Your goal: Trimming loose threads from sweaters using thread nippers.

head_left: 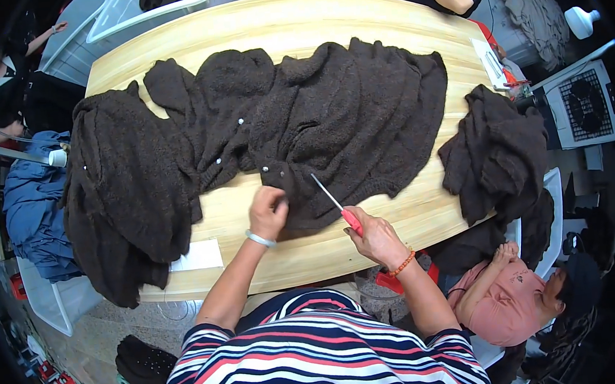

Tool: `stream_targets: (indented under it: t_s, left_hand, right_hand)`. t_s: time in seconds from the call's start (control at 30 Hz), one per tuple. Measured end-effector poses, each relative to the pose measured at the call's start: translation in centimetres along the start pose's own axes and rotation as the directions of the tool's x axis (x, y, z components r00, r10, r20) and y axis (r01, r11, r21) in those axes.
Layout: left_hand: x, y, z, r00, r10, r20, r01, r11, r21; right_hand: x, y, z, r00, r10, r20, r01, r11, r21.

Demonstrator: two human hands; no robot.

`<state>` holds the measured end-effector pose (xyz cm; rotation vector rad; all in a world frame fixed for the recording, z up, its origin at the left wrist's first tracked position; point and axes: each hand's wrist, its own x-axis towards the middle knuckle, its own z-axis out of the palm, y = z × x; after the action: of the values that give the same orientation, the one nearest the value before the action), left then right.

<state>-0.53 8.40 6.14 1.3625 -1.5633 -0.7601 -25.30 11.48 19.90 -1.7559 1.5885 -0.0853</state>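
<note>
A large dark brown knitted garment [345, 117] lies spread and rumpled over the wooden table [312, 256], with several small shiny buttons along its front bands. My left hand [268, 211], wearing a pale bracelet, is beside the garment's lower front edge. Its fingers are curled together and slightly blurred, so whatever they pinch cannot be made out. In my right hand [376, 237], with an orange bead bracelet, is a red-handled tool [352, 221] with a thin pointed metal blade. The blade points up and left, over the garment near its buttoned edge.
More brown knitwear lies on the table at left [126, 184] and right [496, 152]. White paper [200, 255] shows at the near left edge. Bins [96, 35] and a blue clothing pile [38, 206] surround the table. A person in pink [496, 300] sits near right; others work at the far side.
</note>
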Motion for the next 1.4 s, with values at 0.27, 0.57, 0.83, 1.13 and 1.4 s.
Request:
stream_targets:
  t_s: [0.27, 0.57, 0.83, 1.13, 1.4]
  left_hand:
    - [-1.2, 0.6, 3.2, 0.882, 0.204, 0.424, -0.354, 0.882, 0.312]
    - [-1.0, -1.9, 4.8, 0.836, 0.192, 0.514, -0.419, 0.829, 0.372]
    - [-1.0, -2.4, 4.8, 0.85, 0.188, 0.493, -0.397, 0.843, 0.363]
    - [1.7, -2.7, 3.6, 0.899, 0.253, 0.358, -0.334, 0.924, 0.185]
    - [6.2, -4.3, 4.7, 0.951, 0.181, 0.251, -0.292, 0.793, 0.535]
  right_hand:
    - [-2.7, 1.0, 1.2, 0.996, 0.067, 0.066, -0.056, 0.986, -0.158]
    - [-3.2, 1.5, 2.9, 0.986, 0.147, 0.074, -0.135, 0.979, -0.155]
    - [-2.4, 3.5, 4.0, 0.987, 0.131, 0.095, -0.119, 0.985, -0.126]
    - [-1.0, 2.8, 4.0, 0.996, 0.035, 0.082, -0.036, 0.999, 0.007]
    - [1.1, 1.6, 3.8, 0.999, 0.05, -0.008, -0.05, 0.998, -0.039]
